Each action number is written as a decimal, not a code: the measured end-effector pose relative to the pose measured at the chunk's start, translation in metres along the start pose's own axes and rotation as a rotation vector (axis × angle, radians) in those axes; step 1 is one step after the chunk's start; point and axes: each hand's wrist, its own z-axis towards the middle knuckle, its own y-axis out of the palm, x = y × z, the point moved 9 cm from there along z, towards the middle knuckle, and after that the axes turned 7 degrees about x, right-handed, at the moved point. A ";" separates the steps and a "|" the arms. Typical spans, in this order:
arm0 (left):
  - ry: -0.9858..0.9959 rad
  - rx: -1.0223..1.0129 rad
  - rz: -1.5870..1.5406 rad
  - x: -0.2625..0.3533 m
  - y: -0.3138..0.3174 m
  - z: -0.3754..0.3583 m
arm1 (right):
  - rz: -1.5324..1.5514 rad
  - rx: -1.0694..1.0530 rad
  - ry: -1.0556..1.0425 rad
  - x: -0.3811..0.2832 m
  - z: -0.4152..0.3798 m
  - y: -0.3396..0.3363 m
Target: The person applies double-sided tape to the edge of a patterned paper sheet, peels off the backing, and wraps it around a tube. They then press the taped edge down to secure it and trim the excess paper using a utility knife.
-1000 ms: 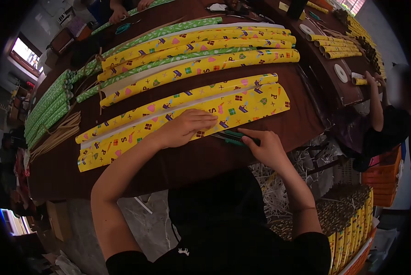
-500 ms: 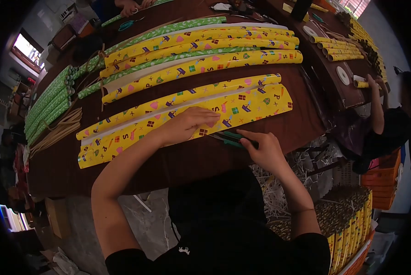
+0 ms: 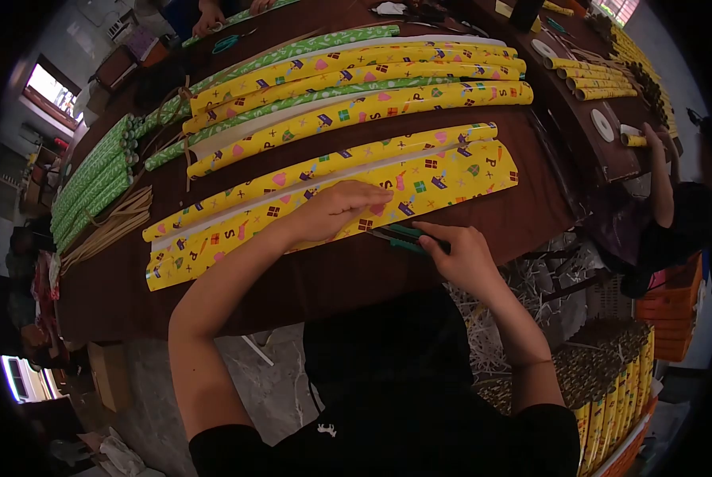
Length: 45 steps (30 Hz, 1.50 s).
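A partly unrolled sheet of yellow wrapping paper [image 3: 483,171] with printed gifts and letters lies across the table before me, its rolled part along the far side. My left hand [image 3: 342,208] rests flat on the middle of this sheet, fingers stretched out to the right. At the sheet's near edge, my right hand [image 3: 463,253] grips green-handled scissors [image 3: 404,237]. Their blades point left at the paper's edge, close by my left fingertips.
Beyond the sheet lie several yellow rolls [image 3: 356,118] and green rolls [image 3: 292,105]. Green rolls [image 3: 94,183] are stacked at left beside brown strips [image 3: 114,226]. A co-worker's arm [image 3: 659,175] is at right, another's hands [image 3: 210,17] at the far edge. Finished rolls fill a crate [image 3: 618,417].
The whole view has shifted slightly to the right. Both hands keep nearly the same places on the sheet, with the scissors still at its near edge.
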 end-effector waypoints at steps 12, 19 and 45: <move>-0.017 -0.046 -0.029 -0.004 0.002 0.000 | -0.011 -0.034 0.039 -0.010 0.000 0.008; 0.022 -0.057 -0.008 -0.004 0.003 0.000 | -0.041 -0.049 -0.024 -0.021 -0.005 0.014; -0.028 -0.040 -0.027 -0.009 0.002 -0.002 | -0.037 -0.059 0.035 -0.032 -0.006 0.037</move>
